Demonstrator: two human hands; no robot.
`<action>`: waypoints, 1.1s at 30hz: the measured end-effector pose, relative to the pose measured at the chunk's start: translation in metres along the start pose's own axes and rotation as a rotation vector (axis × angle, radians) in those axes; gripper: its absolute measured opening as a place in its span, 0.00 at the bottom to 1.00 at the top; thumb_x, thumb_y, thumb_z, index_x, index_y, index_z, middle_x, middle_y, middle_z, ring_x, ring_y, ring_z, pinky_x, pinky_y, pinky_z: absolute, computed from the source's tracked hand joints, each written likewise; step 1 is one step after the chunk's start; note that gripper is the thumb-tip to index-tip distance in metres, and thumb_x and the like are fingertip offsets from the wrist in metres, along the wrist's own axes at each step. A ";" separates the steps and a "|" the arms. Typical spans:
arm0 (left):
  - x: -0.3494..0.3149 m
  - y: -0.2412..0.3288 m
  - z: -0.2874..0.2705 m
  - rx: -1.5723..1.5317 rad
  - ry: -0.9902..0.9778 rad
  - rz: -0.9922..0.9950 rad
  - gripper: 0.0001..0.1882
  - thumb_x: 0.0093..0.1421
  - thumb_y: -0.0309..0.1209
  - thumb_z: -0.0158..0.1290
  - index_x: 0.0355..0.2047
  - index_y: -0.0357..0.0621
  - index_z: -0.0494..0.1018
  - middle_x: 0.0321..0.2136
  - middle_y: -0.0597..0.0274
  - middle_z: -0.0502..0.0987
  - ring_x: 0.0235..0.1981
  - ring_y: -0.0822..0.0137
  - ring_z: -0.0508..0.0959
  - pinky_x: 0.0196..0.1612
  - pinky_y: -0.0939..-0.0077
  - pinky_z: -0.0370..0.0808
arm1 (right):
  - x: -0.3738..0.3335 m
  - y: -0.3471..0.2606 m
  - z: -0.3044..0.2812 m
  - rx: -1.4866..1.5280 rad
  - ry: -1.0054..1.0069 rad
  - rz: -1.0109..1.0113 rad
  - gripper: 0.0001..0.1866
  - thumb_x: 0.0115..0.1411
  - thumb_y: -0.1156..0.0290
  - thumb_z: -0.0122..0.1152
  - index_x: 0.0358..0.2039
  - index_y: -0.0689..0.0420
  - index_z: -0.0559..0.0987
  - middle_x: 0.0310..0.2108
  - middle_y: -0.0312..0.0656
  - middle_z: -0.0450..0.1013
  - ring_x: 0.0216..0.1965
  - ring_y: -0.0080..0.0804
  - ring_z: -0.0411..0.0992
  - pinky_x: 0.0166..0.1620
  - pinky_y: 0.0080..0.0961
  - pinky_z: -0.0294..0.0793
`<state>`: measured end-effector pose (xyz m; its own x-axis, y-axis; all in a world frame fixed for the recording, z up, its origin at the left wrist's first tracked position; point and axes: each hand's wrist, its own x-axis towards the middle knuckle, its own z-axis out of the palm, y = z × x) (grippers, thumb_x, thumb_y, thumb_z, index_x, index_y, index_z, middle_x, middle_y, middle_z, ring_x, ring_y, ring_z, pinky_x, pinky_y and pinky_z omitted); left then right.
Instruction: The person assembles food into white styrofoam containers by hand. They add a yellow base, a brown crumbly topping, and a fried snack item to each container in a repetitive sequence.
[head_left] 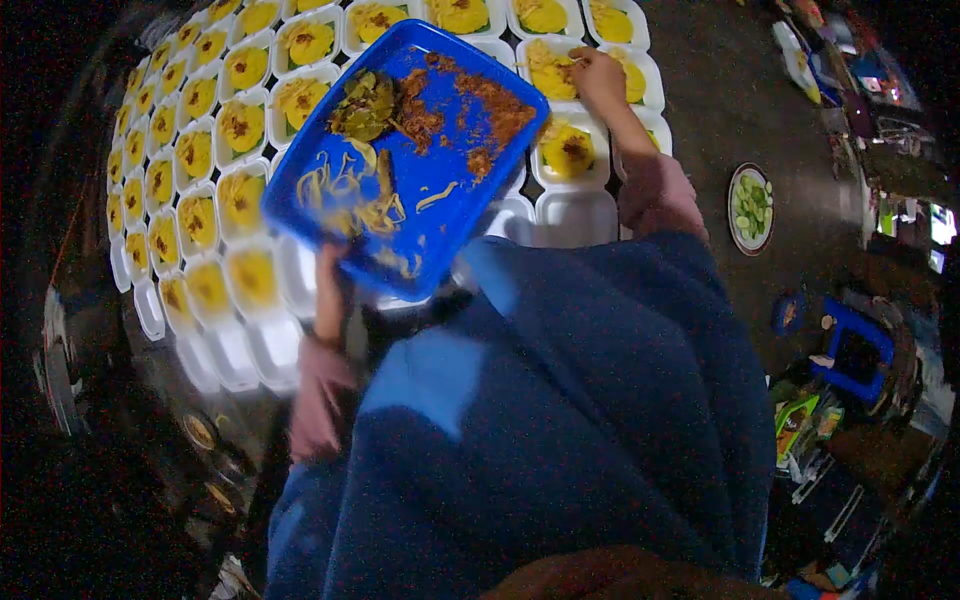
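My left hand grips the near left edge of a blue plastic tray, which hangs tilted over the boxes. In the tray lie brown-green leaves, reddish-brown crumbly topping and pale yellow strips. To the right of the tray, my right hand reaches over an open white foam box of yellow rice topped with pale strips. Its fingers are pinched together at the food; what they hold is too small to make out.
Rows of open white foam boxes with yellow food and brown topping cover the left and far side. An oval plate of sliced green vegetables sits on the dark floor at right. Farther right stand a blue frame-like object and clutter.
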<state>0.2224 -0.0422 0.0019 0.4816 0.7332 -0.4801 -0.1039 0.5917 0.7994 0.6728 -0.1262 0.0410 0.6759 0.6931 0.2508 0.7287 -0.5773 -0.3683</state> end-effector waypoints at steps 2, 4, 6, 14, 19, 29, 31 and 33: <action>0.010 -0.011 -0.010 0.019 -0.002 0.020 0.17 0.45 0.35 0.41 0.35 0.37 0.62 0.32 0.56 0.68 0.33 0.64 0.68 0.36 0.73 0.65 | 0.002 -0.004 -0.012 0.101 -0.011 0.111 0.12 0.40 0.66 0.52 0.29 0.51 0.75 0.23 0.43 0.71 0.26 0.36 0.69 0.30 0.25 0.68; 0.010 -0.017 -0.012 0.038 -0.001 0.051 0.17 0.45 0.34 0.41 0.35 0.37 0.62 0.32 0.57 0.68 0.33 0.64 0.68 0.36 0.74 0.65 | -0.005 -0.020 -0.024 0.265 -0.027 -0.004 0.12 0.43 0.68 0.49 0.30 0.54 0.74 0.22 0.43 0.71 0.24 0.34 0.70 0.30 0.24 0.68; -0.012 0.010 0.035 -0.108 -0.023 -0.033 0.18 0.44 0.34 0.42 0.35 0.37 0.62 0.32 0.58 0.68 0.34 0.64 0.68 0.39 0.73 0.63 | -0.014 -0.040 -0.037 0.394 -0.047 -0.100 0.12 0.44 0.70 0.48 0.31 0.55 0.74 0.22 0.44 0.71 0.24 0.34 0.70 0.31 0.24 0.68; -0.008 0.002 0.037 -0.090 -0.043 -0.009 0.16 0.44 0.34 0.43 0.32 0.38 0.63 0.32 0.59 0.68 0.34 0.64 0.67 0.41 0.74 0.60 | -0.075 -0.095 -0.012 -0.175 -0.274 -0.420 0.08 0.41 0.77 0.48 0.26 0.64 0.69 0.27 0.53 0.66 0.32 0.45 0.66 0.35 0.33 0.65; -0.010 0.004 0.042 -0.074 -0.036 -0.024 0.14 0.44 0.34 0.42 0.30 0.40 0.63 0.32 0.57 0.68 0.33 0.64 0.66 0.39 0.72 0.62 | -0.069 -0.090 -0.022 0.032 -0.250 -0.385 0.11 0.42 0.75 0.49 0.29 0.64 0.70 0.27 0.53 0.67 0.30 0.46 0.67 0.34 0.32 0.66; -0.005 -0.014 0.042 -0.012 -0.082 -0.014 0.15 0.46 0.35 0.41 0.32 0.39 0.63 0.32 0.57 0.68 0.34 0.64 0.67 0.40 0.74 0.62 | -0.052 -0.065 -0.066 0.893 -0.669 0.242 0.13 0.47 0.69 0.51 0.34 0.59 0.71 0.29 0.35 0.69 0.31 0.21 0.66 0.31 0.16 0.66; -0.001 -0.018 0.041 -0.035 -0.086 -0.049 0.14 0.46 0.35 0.40 0.31 0.39 0.63 0.32 0.56 0.68 0.33 0.65 0.67 0.40 0.75 0.62 | -0.037 -0.031 -0.065 0.574 -0.438 -0.462 0.12 0.48 0.70 0.52 0.34 0.59 0.71 0.31 0.34 0.68 0.32 0.19 0.65 0.31 0.15 0.66; -0.003 -0.016 0.043 -0.004 -0.092 -0.042 0.13 0.47 0.35 0.40 0.30 0.39 0.64 0.32 0.56 0.68 0.33 0.65 0.67 0.39 0.75 0.62 | -0.027 -0.001 -0.068 0.613 -0.368 -0.511 0.12 0.48 0.72 0.52 0.35 0.59 0.71 0.32 0.34 0.68 0.32 0.18 0.65 0.31 0.14 0.66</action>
<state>0.2599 -0.0680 0.0058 0.5635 0.6741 -0.4775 -0.0853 0.6224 0.7780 0.6611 -0.1740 0.0952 0.1274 0.9597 0.2504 0.6732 0.1017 -0.7324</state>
